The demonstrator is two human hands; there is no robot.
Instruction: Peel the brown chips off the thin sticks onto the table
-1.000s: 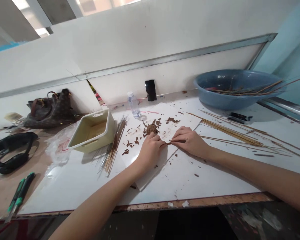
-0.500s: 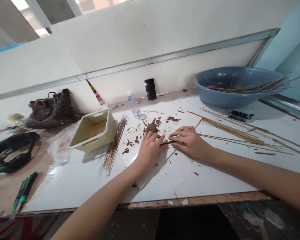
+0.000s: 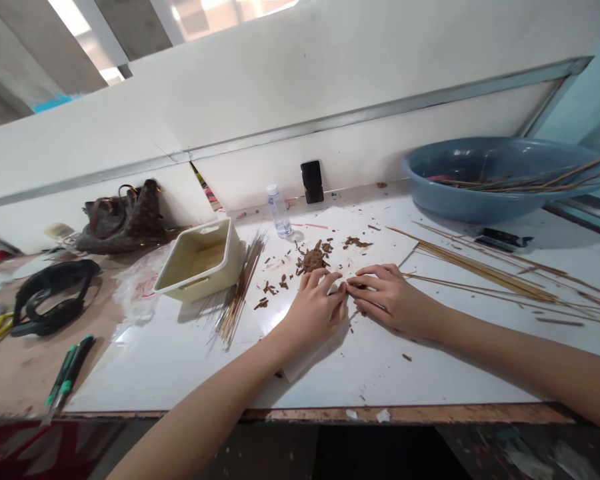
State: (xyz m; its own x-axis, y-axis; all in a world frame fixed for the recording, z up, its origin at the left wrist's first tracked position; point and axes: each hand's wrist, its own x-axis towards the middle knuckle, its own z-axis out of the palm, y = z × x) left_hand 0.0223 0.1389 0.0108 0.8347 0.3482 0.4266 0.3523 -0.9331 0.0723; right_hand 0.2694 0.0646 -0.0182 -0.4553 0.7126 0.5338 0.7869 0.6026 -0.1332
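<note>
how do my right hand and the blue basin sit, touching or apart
Apart: the head view shows white tabletop, crossed by thin sticks, between the right hand and the blue basin.

Indoor light, moderately bright, soft and pale over the white counter (image 3: 145, 380). Brightest zone top left: washed-out gaps between grey pillars (image 3: 75, 53), detail lost. Small glare patch on the white board (image 3: 300, 363); faint highlights on the blue basin (image 3: 460, 207) and clear bottle (image 3: 280, 217). Soft shadows under basin, pale-green basket (image 3: 200, 287) and forearms (image 3: 505, 352). Below the counter's front edge: dim, near black mid-frame. Wide-angle stretch: basin pulled long toward right border, forearms broadening toward lower corners, white partition (image 3: 330, 73) slanting. General softness: brown clump (image 3: 314, 259) smudgy, thin sticks (image 3: 480, 270) blending where they overlap.
</note>
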